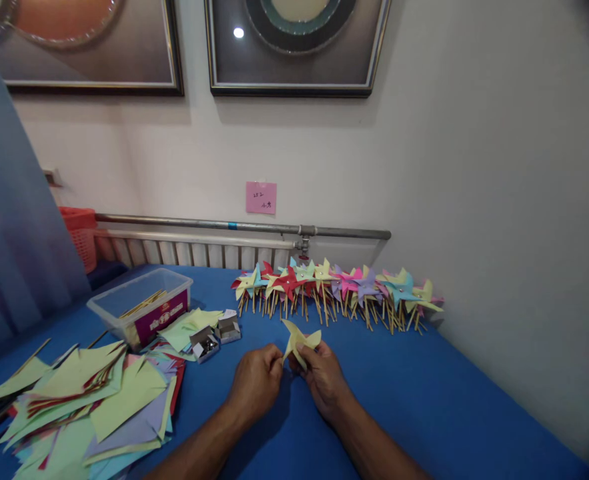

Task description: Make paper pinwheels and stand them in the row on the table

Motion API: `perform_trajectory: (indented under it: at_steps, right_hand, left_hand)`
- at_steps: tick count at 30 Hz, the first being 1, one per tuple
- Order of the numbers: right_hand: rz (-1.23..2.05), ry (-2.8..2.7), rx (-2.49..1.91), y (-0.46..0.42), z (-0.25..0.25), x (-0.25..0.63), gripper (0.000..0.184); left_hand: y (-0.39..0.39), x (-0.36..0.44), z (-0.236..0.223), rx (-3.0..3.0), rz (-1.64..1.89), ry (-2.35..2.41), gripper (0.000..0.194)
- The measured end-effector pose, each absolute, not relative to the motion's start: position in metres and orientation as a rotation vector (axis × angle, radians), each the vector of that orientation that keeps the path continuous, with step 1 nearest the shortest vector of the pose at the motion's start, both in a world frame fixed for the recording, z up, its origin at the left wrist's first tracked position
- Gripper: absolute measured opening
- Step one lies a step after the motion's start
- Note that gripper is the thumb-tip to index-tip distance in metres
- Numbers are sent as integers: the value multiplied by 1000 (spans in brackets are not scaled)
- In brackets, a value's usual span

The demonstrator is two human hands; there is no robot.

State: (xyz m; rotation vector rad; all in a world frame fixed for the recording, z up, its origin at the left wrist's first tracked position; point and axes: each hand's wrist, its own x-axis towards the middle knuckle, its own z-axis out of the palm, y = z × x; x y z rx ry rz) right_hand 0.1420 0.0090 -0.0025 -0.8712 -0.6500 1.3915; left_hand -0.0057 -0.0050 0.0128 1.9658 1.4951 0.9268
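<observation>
Above the blue table cover, a pale yellow paper pinwheel (294, 340) with folded blades is held between my two hands. My right hand (324, 383) grips it from the right, the thumb pressed on its middle. On the other side, my left hand (255, 381) is closed, its thumb and fingertip pinched at the lower left edge of the paper. Whether the left fingers also hold something small is hidden. Two small grey boxes stand left of my hands; one box (205, 345) has small shiny metal pieces inside.
Finished pinwheels (319, 283) on sticks lie in a row along the wall. A clear plastic tub (174, 293) with wooden sticks stands at left. Coloured paper sheets (129, 400) are heaped at front left. A red basket (82, 240) and a metal pipe (189, 223) are behind.
</observation>
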Motion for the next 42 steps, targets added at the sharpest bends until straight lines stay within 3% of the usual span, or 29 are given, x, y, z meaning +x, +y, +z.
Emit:
perform_trajectory:
  at_steps: [20,26,32,37,42]
  right_hand:
    - [1190,-774,-966,21,-5,158,34]
    - [1166,-871,-985,31,-16,158,44]
    - [1084,-885,-1061,34,-11,165,54]
    - [903,-1153,-1209,17,-6,158,29]
    - [816,-1678,-1258,-11,-1,136,18]
  left_hand:
    - [-3,-11,15,2013,852,1555,13]
    - [0,-16,12,2039,797,1568,11]
    - [7,-13,11,1628,1021,1434,12]
    - [15,-8,4,1214,1142,1276,18]
    - [15,-8,5,1074,1165,1169,25]
